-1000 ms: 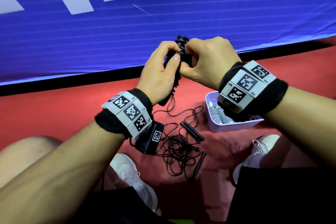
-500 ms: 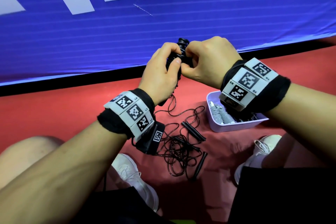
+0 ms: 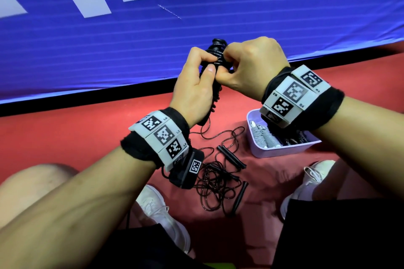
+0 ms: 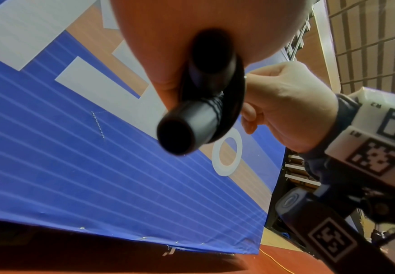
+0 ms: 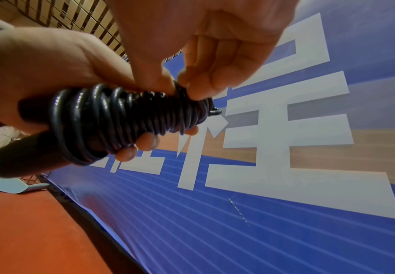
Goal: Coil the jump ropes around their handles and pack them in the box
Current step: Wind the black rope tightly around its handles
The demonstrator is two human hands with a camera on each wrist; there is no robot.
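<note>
My left hand grips a pair of black jump-rope handles with black cord coiled round them, held upright in front of me. My right hand pinches the cord near the top end of the coil. In the left wrist view the two handle ends stick out below my palm. A second black jump rope lies loose and tangled on the red floor below my hands, its handles beside it. A lilac box stands to the right, holding a coiled grey rope.
A blue banner with white characters stands upright just beyond my hands. My white shoes and knees frame the tangled rope on the red floor. My right wrist hangs over the box.
Both hands have shifted slightly while staying on the coiled handles; my right fingers have moved a little on the top turns. The rope on the floor has not moved.
</note>
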